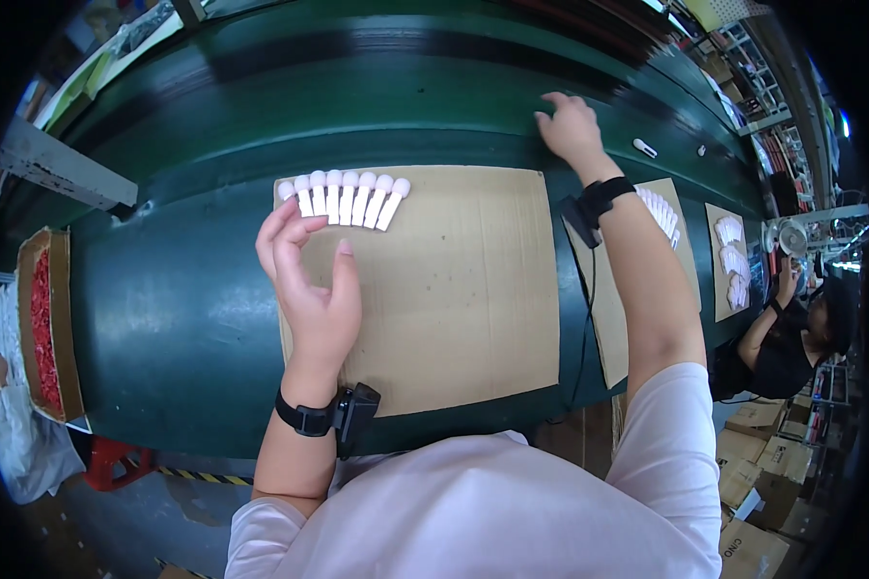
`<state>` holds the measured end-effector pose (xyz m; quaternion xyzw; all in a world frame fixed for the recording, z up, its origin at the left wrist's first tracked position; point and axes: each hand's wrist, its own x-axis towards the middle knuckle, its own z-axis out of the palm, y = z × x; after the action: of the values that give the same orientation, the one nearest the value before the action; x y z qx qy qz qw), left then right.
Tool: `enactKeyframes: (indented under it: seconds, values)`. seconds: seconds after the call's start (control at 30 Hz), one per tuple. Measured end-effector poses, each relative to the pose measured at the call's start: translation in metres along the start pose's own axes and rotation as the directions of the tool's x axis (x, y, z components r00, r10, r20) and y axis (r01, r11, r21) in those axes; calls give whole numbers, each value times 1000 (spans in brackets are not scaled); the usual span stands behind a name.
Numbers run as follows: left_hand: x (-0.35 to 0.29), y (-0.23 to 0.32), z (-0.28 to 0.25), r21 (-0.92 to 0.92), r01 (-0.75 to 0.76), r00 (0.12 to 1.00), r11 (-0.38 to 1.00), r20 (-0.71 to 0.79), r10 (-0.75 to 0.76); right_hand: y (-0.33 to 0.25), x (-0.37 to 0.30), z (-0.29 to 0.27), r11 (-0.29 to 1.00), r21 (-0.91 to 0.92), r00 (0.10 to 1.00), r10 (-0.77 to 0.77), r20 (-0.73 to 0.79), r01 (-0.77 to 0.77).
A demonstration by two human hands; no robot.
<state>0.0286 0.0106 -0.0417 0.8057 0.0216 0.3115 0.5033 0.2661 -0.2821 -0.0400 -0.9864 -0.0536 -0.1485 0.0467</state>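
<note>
Glossy bench, flat cardboard, round-headed pieces

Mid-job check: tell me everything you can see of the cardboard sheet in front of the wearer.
The cardboard sheet is plain tan, thin and roughly rectangular, with a corrugated look and a few small dark specks. It lies flat on the green work surface. A row of white round-headed pieces rests along its far left part. The left hand and its forearm hide part of its left side; whether the hand touches it, I cannot tell.
</note>
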Motion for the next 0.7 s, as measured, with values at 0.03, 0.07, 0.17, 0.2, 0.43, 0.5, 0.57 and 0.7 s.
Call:
enactKeyframes:
  seconds: [0.03, 0.07, 0.17, 0.2, 0.43, 0.5, 0.57, 0.7]
  values:
    - [0, -1, 1, -3, 2, 1000, 1000, 6, -2, 15, 4, 7, 996, -72, 996, 55, -71, -60]
    - [0, -1, 1, -7, 3, 1000, 1000, 9, -3, 30, 9, 10, 996, -72, 996, 54, -73, -59]
    - [0, -2, 4, -46, 35, 999, 998, 17, -34, 59, 18, 18, 966, -167, 972, 213, 100, -195]
    - [0, -2, 4, -64, 52, 998, 997, 22, -51, 60, 19, 19, 967, -166, 972, 212, 100, -193]
    - [-2, 2, -2, -101, 37, 999, 994, 39, -34, -12, -25, -30, 849, 528, 980, -82, 181, -27]
    - [-4, 5, -6, -97, 35, 999, 995, 41, -31, -51, -64, -57, 710, 704, 969, -197, 147, 37]
    - [-3, 13, -9, -212, 8, 995, 977, 103, 14, -76, -104, -83, 595, 792, 951, -303, 63, 137]
    - [-7, 31, -12, -366, 137, 964, 921, 263, -39, -103, -163, -109, 492, 852, 926, -376, 22, 179]
